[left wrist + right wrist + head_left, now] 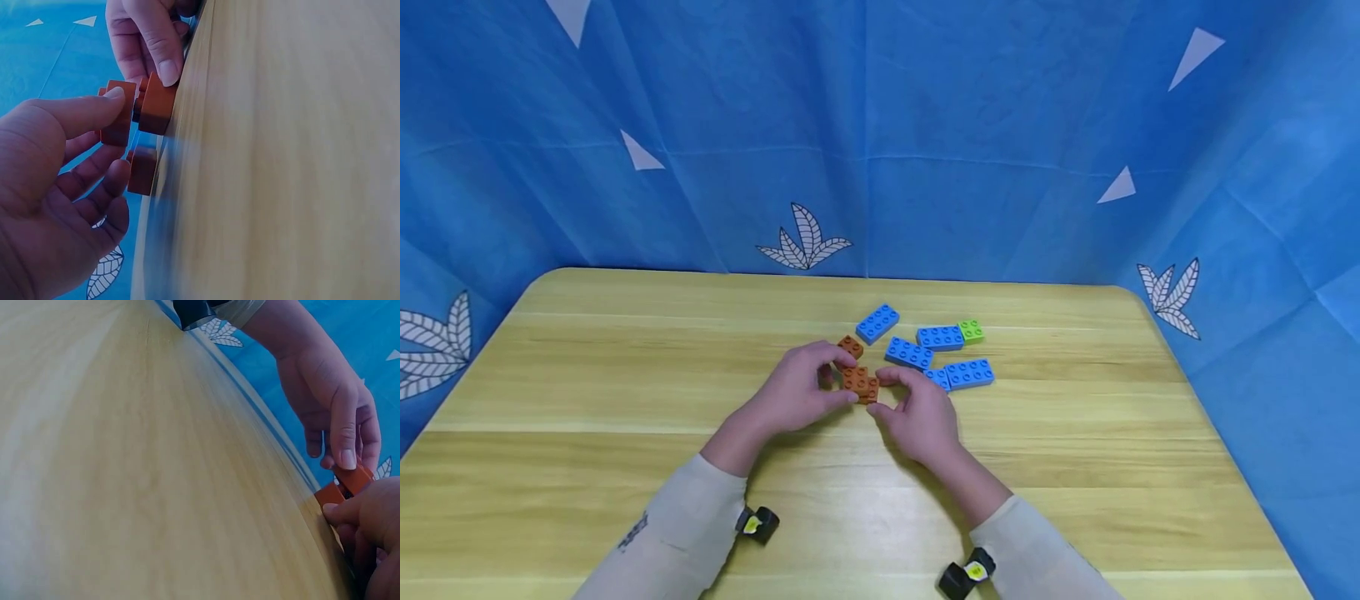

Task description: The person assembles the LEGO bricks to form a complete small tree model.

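Note:
My left hand (793, 389) pinches an orange-brown toy building brick (854, 380) between thumb and fingers. Just beneath and to its right, a second orange-brown brick (157, 106) sits on the table, pinched by my right hand (925, 414). In the left wrist view the upper brick (117, 115) is held tilted against or very near the studs of the lower one; whether they touch I cannot tell. A third orange-brown brick (851, 346) lies just beyond the left fingers. In the right wrist view the fingers partly cover both held bricks.
Behind and right of the hands lie several blue bricks (909, 353) and a small green brick (971, 332). One blue brick (936, 377) is partly hidden by the right hand. A blue curtain (925, 208) hangs behind the wooden table (625, 358).

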Demonstrator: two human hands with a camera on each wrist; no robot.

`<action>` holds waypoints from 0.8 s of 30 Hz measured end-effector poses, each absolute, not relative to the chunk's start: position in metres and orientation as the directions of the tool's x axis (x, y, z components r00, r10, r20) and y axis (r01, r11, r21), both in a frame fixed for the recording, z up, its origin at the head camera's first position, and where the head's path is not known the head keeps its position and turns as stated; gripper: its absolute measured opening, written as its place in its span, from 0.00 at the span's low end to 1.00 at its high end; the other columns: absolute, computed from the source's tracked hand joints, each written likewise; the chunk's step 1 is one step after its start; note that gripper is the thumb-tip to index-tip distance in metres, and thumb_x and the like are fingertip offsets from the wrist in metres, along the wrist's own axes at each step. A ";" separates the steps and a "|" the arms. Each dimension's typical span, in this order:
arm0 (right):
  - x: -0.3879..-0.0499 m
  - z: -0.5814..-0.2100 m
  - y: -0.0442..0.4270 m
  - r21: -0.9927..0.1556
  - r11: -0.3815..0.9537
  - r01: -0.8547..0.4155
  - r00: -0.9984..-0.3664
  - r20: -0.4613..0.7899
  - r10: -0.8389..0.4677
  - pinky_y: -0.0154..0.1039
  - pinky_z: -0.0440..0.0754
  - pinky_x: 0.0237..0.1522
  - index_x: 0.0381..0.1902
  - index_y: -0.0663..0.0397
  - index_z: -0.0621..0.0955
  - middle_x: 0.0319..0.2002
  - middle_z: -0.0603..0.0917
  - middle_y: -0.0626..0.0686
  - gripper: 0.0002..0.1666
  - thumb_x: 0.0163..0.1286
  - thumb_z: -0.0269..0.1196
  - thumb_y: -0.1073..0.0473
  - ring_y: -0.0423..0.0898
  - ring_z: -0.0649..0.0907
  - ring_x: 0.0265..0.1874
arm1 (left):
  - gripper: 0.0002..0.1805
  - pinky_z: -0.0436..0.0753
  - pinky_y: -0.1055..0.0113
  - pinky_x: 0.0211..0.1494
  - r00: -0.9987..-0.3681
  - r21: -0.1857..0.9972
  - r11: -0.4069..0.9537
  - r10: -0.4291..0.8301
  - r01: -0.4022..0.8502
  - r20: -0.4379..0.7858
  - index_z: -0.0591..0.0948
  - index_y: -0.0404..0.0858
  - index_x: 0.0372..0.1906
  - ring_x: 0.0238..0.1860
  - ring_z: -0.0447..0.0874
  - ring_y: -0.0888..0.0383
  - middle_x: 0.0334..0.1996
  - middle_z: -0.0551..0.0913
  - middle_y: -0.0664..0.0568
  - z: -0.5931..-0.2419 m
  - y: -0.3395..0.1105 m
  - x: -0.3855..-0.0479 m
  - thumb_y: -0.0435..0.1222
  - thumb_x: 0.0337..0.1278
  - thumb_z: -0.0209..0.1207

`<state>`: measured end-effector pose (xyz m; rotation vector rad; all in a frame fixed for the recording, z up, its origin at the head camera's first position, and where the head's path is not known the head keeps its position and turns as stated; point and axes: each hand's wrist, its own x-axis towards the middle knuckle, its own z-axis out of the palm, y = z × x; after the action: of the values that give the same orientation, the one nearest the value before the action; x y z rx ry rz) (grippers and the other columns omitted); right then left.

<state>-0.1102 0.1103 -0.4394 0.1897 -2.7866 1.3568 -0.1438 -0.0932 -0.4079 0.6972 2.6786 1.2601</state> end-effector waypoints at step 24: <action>-0.111 -0.439 0.110 -0.796 0.592 -0.127 -0.992 0.086 -0.097 0.37 0.73 0.18 0.52 0.49 0.85 0.44 0.86 0.43 0.24 0.57 0.77 0.59 0.40 0.77 0.17 | 0.14 0.79 0.61 0.37 -0.847 0.744 0.503 0.509 0.439 0.155 0.86 0.41 0.47 0.34 0.77 0.53 0.37 0.80 0.56 -0.414 -0.086 -0.149 0.35 0.55 0.73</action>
<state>-0.1111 0.1105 -0.4389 0.1954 -2.7725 1.3906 -0.1487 -0.0855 -0.4136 0.8379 2.6504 1.2742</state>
